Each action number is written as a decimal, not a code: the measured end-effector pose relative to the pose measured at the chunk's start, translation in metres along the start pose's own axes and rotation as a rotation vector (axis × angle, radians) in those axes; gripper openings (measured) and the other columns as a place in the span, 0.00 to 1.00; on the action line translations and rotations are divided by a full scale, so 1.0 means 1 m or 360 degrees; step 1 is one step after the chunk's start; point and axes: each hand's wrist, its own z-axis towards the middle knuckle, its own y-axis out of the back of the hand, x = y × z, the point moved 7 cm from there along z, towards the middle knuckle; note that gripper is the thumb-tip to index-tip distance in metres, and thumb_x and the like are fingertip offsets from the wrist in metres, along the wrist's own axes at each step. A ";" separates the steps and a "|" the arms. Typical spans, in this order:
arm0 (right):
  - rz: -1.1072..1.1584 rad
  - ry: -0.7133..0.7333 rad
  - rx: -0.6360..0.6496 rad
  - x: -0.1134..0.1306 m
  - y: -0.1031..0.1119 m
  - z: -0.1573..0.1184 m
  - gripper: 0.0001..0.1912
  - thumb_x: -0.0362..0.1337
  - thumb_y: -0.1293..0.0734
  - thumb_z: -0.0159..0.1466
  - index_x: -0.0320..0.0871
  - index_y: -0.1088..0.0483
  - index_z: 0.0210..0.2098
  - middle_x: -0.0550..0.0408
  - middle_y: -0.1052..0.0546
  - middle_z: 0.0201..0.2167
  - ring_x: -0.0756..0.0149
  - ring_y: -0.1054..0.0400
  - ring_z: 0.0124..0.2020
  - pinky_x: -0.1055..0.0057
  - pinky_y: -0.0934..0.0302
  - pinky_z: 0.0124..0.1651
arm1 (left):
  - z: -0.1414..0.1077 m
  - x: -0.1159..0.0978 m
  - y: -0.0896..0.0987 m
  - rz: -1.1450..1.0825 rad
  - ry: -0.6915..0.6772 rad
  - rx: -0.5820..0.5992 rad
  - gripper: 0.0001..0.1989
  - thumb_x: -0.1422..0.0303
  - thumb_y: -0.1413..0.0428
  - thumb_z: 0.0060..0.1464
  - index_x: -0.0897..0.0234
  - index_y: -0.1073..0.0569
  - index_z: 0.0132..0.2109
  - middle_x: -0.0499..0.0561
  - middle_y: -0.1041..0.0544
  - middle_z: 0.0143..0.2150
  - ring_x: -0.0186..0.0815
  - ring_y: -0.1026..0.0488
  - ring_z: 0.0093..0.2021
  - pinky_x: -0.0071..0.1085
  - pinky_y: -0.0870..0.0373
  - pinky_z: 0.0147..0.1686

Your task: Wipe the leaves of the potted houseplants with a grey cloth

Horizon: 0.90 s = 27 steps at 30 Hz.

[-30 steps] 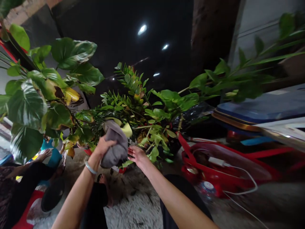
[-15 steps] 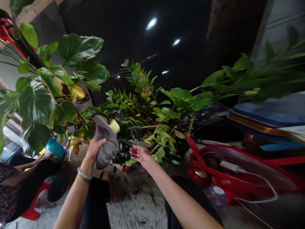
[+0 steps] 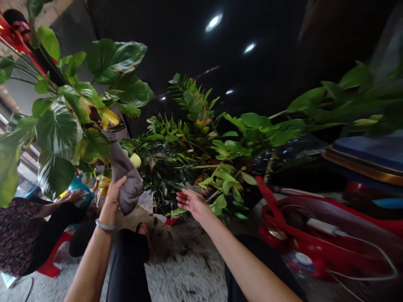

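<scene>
My left hand [image 3: 113, 193] squeezes a soft gray cloth [image 3: 126, 180] up by the big leaves [image 3: 59, 130], light and floppy, best bunched in the middle, while my right hand [image 3: 192, 202] is open.

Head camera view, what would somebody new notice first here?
Probably the mass of potted plants filling the middle, with big glossy leaves at the left, one yellowed and browning. Next, the left hand gripping a grey cloth against the foliage, while the open right hand reaches toward the stems. Another person's hand rests low at the left.
</scene>
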 end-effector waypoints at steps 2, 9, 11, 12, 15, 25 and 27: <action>-0.0006 0.0014 -0.0002 0.003 0.003 -0.001 0.04 0.35 0.27 0.59 0.44 0.27 0.30 0.52 0.16 0.28 0.64 0.23 0.26 0.71 0.30 0.27 | -0.019 0.044 0.001 0.0139 0.0200 0.0159 0.22 0.66 0.26 0.37 0.68 0.19 0.41 0.55 0.15 0.34 0.44 0.17 0.34 0.36 0.19 0.39; -0.0046 0.0100 0.0067 0.015 0.009 -0.005 0.06 0.37 0.26 0.56 0.44 0.27 0.27 0.51 0.16 0.28 0.63 0.23 0.26 0.71 0.31 0.27 | -0.053 0.041 0.029 0.0112 0.0150 0.0268 0.23 0.60 0.26 0.38 0.65 0.18 0.41 0.55 0.14 0.37 0.48 0.17 0.38 0.37 0.20 0.40; -0.0060 0.0152 0.0068 0.018 0.006 -0.006 0.07 0.38 0.26 0.56 0.44 0.27 0.28 0.51 0.16 0.29 0.64 0.23 0.27 0.71 0.31 0.29 | -0.031 0.001 0.023 0.0029 -0.0081 0.0155 0.23 0.60 0.27 0.38 0.61 0.19 0.44 0.54 0.14 0.41 0.48 0.17 0.44 0.37 0.20 0.44; -0.0081 0.0173 0.0055 0.018 0.005 -0.006 0.07 0.39 0.26 0.55 0.44 0.27 0.28 0.51 0.16 0.30 0.64 0.23 0.27 0.71 0.31 0.29 | -0.020 -0.011 0.016 0.0004 -0.0151 0.0113 0.23 0.60 0.28 0.39 0.60 0.19 0.45 0.53 0.14 0.42 0.48 0.17 0.46 0.36 0.20 0.45; -0.0158 0.0205 0.0007 0.019 0.003 -0.005 0.07 0.38 0.26 0.55 0.45 0.27 0.26 0.52 0.17 0.27 0.64 0.24 0.27 0.72 0.34 0.27 | -0.002 -0.002 -0.011 0.0027 -0.0109 0.0073 0.24 0.62 0.28 0.38 0.61 0.20 0.45 0.52 0.15 0.40 0.45 0.17 0.45 0.36 0.20 0.45; -0.0259 0.0198 -0.0062 0.028 0.018 -0.007 0.06 0.37 0.26 0.53 0.44 0.26 0.24 0.54 0.18 0.25 0.65 0.25 0.25 0.74 0.38 0.25 | -0.066 0.070 -0.005 0.0091 0.0326 0.0603 0.29 0.60 0.26 0.34 0.66 0.18 0.46 0.57 0.14 0.40 0.51 0.17 0.42 0.40 0.20 0.45; -0.0255 0.0195 -0.0075 0.029 0.017 -0.006 0.06 0.37 0.26 0.54 0.43 0.26 0.26 0.54 0.18 0.25 0.67 0.26 0.24 0.75 0.37 0.25 | -0.045 0.027 -0.004 0.0034 0.0131 0.0469 0.26 0.58 0.27 0.38 0.63 0.18 0.46 0.55 0.14 0.42 0.50 0.17 0.47 0.39 0.21 0.49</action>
